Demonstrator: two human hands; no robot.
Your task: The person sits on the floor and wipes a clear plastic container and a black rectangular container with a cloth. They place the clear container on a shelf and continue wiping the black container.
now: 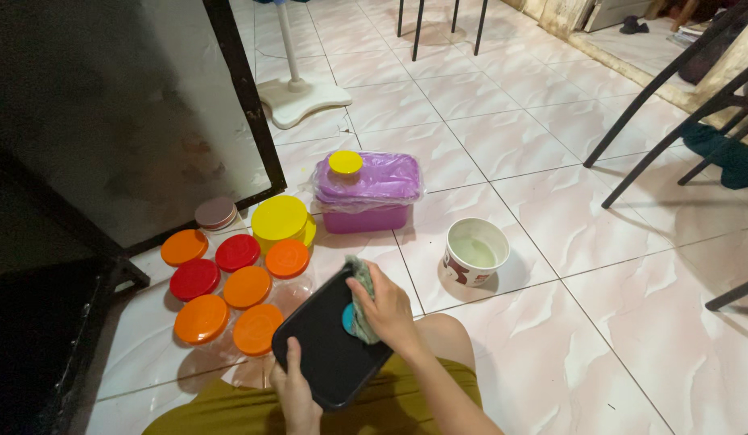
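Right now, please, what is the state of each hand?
Left hand: closed on the near edge of the flat black rectangular lid.
Right hand: closed on a crumpled greenish cloth, pressed on the lid.

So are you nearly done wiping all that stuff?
Hard to say. In hand: the left hand holds a black tray while the right hand presses a cloth on it. The lidded jars, purple box and cup sit on the floor; whether they have been wiped doesn't show.
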